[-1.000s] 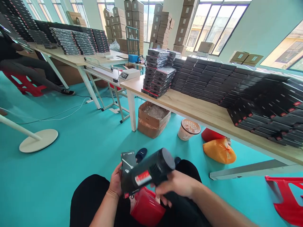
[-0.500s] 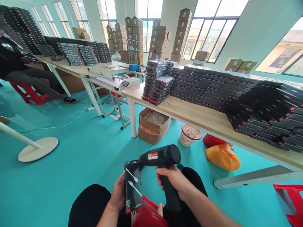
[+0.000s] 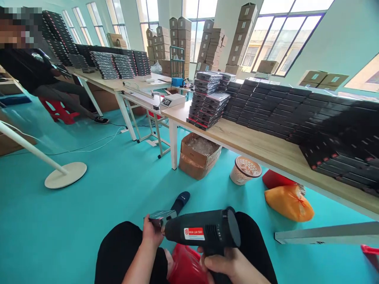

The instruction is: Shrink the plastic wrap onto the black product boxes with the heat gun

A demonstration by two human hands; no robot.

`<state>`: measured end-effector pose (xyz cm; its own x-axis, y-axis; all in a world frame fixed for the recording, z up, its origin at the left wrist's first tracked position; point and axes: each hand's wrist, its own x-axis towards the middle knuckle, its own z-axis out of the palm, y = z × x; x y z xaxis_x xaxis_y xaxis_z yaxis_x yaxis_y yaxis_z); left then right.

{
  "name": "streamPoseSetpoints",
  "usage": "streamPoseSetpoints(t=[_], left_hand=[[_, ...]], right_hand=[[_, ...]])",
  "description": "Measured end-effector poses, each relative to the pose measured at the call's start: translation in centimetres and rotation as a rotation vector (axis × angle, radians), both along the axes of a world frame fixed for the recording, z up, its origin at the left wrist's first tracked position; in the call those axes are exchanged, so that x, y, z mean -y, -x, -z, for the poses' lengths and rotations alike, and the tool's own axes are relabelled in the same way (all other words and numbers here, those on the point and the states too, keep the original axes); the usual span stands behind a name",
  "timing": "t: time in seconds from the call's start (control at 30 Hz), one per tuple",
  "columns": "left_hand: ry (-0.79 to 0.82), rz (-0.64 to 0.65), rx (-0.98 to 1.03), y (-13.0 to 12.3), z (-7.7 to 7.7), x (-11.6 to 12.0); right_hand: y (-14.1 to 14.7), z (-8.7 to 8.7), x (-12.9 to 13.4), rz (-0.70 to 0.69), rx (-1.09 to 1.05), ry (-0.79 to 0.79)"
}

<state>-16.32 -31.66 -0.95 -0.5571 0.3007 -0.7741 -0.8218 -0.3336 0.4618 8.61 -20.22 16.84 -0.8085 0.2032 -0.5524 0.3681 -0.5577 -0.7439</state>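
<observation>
My right hand [image 3: 223,262] is wrapped round the handle of a black heat gun [image 3: 211,228] with a red and white label. The gun's nozzle points left, close to a slim black cable box [image 3: 162,215]. That box is in my left hand [image 3: 152,232], tilted so that mostly its narrow side and one end show. The nozzle partly overlaps my left hand and the box, so I cannot tell whether they touch. Below both hands, between my knees, is a red plastic surface [image 3: 188,266].
Stacks of black boxes [image 3: 266,110] stand on the wooden table [image 3: 245,138] ahead. Under it are a carton [image 3: 194,161], a waste basket [image 3: 244,171] and an orange bag [image 3: 288,201]. A white stand base [image 3: 66,175] stands left; a co-worker [image 3: 32,75] sits beyond it.
The box has turned from its front face to a tilted, edge-on pose. The heat gun has come lower and nearer to me. The whole view has shifted slightly left.
</observation>
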Motion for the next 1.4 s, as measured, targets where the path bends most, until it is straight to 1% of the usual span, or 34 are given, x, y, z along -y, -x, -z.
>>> streamPoseSetpoints(t=[0.03, 0.07, 0.13, 0.17, 0.2, 0.3, 0.33, 0.37, 0.4, 0.5, 0.53, 0.57, 0.63, 0.7, 0.73, 0.8, 0.87, 0.93, 1.0, 1.1, 1.17, 1.27, 1.4], left_hand=[[-0.001, -0.003, 0.003, 0.0, 0.0, -0.1], [-0.012, -0.011, 0.004, -0.1, -0.1, -0.1], [-0.040, -0.028, 0.007, -0.1, -0.4, 0.0], [-0.047, -0.033, 0.007, -0.2, -0.5, 0.0], [-0.049, -0.032, 0.009, -0.2, -0.7, 0.0], [-0.038, -0.007, 0.025, -0.3, -0.9, 0.0], [-0.030, 0.007, 0.013, -0.5, -0.9, 0.0], [-0.016, 0.030, -0.024, -0.6, -1.0, -0.1], [0.004, 0.069, -0.091, -0.8, -1.0, -0.2], [0.074, 0.242, -0.394, -1.6, -1.2, -0.5], [0.090, 0.306, -0.485, -1.9, -1.3, -0.6], [0.099, 0.364, -0.557, -2.1, -1.4, -0.8], [0.094, 0.437, -0.659, -2.5, -1.4, -1.2], [0.087, 0.486, -0.701, -2.7, -1.4, -1.5], [0.091, 0.506, -0.699, -2.8, -1.4, -1.5], [0.122, 0.540, -0.671, -2.8, -1.3, -1.4], [0.159, 0.560, -0.644, -2.7, -1.3, -1.1], [0.163, 0.553, -0.628, -2.5, -1.3, -0.8], [0.152, 0.526, -0.598, -2.3, -1.1, -0.7], [0.114, 0.430, -0.564, -2.0, -0.7, -0.8], [0.086, 0.361, -0.537, -1.9, -0.7, -0.9], [0.017, 0.294, -0.440, -1.9, -1.3, -1.1], [-0.064, 0.177, -0.204, -1.6, -2.5, -1.2]], right_hand=[[0.4, 0.2, 0.2, 0.005, -0.023, -0.027], [0.8, 0.4, 0.1, 0.047, -0.017, -0.060], [1.0, 0.6, -0.2, 0.153, 0.045, -0.116], [1.0, 0.6, -0.4, 0.168, 0.075, -0.123], [0.8, 0.5, -0.6, 0.139, 0.088, -0.113], [0.2, -0.2, -1.0, -0.070, 0.023, -0.070], [-0.1, -0.3, -1.1, -0.101, 0.008, -0.063], [-0.2, -0.3, -1.4, -0.084, 0.007, -0.063], [-0.4, -0.2, -1.7, -0.023, 0.016, -0.063], [-0.5, 0.3, -2.7, 0.214, 0.060, -0.079], [-0.5, 0.4, -3.0, 0.255, 0.063, -0.084], [-0.3, 0.4, -3.1, 0.263, 0.063, -0.080], [0.2, 0.1, -3.1, 0.194, 0.047, -0.059], [1.0, -0.4, -2.9, 0.115, 0.023, -0.069], [1.5, -0.6, -3.0, 0.107, 0.022, -0.097], [2.3, -1.0, -3.5, 0.160, 0.048, -0.167], [2.7, -1.2, -4.4, 0.223, 0.081, -0.205], [2.7, -1.2, -5.5, 0.224, 0.088, -0.192], [2.6, -1.3, -6.4, 0.195, 0.078, -0.167], [2.4, -1.5, -6.8, 0.166, 0.066, -0.140], [2.5, -1.6, -6.7, 0.153, 0.062, -0.129], [2.2, -1.8, -6.0, 0.116, 0.054, -0.112], [0.6, -1.9, -4.6, -0.035, 0.094, -0.134]])
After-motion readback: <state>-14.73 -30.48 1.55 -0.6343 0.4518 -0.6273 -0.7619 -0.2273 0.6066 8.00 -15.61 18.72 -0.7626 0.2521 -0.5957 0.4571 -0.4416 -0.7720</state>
